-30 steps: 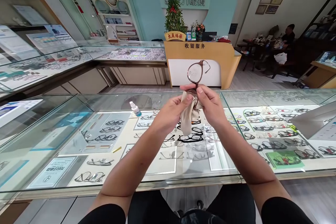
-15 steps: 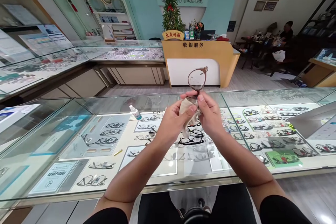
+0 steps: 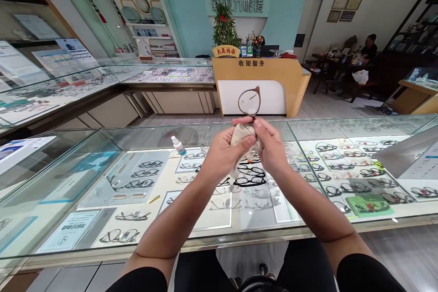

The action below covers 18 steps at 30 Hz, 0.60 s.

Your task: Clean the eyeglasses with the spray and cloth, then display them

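A pair of brown-framed glasses (image 3: 250, 101) is held up above the glass display counter, one round lens upright and the other end covered by a pale cloth. My left hand (image 3: 227, 148) is closed on the cloth (image 3: 242, 136), its thumb pressing the cloth over the lower lens. My right hand (image 3: 271, 145) pinches the frame near its middle, with the thumb just below the visible lens. The two hands are close together. On the counter, left of my hands, stands a small white-capped spray bottle (image 3: 178, 145) with a blue label.
The glass display counter (image 3: 219, 240) spans the view in front of me, with several eyeglasses inside. Beyond it is a wooden cashier desk (image 3: 297, 86) with a plant (image 3: 225, 29). A person (image 3: 370, 47) sits at a table at the back right.
The glasses have shifted slightly left and the visible lens has turned a little. My left thumb and the cloth have moved slightly over the lower lens. The view has tilted slightly.
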Tool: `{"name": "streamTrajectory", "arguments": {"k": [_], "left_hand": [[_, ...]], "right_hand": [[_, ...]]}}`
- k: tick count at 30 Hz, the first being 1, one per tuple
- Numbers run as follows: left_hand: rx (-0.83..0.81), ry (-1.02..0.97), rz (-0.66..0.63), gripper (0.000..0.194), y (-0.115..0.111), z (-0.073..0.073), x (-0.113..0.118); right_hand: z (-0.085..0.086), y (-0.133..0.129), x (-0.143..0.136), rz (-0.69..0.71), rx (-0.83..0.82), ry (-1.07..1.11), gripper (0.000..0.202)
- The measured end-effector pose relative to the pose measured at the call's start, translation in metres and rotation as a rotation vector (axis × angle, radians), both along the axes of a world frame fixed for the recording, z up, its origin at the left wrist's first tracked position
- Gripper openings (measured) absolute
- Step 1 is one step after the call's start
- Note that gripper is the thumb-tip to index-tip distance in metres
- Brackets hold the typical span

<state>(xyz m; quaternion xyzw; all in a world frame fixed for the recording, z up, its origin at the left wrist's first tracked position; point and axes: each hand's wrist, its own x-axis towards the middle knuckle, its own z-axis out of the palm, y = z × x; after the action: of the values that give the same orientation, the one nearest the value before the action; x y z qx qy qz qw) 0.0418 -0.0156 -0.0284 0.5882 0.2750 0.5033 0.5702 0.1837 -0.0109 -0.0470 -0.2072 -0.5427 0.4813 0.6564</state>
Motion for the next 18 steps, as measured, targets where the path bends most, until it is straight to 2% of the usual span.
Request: {"name": "streamTrajectory", "arguments": {"k": [6,9,13,18], "left_hand": [[0.106,-0.010,0.066,0.049,-0.007,0.001,0.004],[0.115,-0.046,0.098,0.054,-0.010,0.000,0.009],[0.150,-0.116,0.184,0.058,-0.012,-0.003,0.015],[0.207,-0.101,0.293,0.059,-0.012,-0.006,0.018]], "right_hand": [[0.004,-0.008,0.000,0.030,0.020,-0.006,0.033],[0.006,-0.012,-0.001,0.031,0.020,-0.014,0.034],[0.006,-0.016,-0.003,0.030,0.046,-0.004,0.033],[0.007,-0.018,-0.002,0.040,0.045,-0.042,0.034]]}}
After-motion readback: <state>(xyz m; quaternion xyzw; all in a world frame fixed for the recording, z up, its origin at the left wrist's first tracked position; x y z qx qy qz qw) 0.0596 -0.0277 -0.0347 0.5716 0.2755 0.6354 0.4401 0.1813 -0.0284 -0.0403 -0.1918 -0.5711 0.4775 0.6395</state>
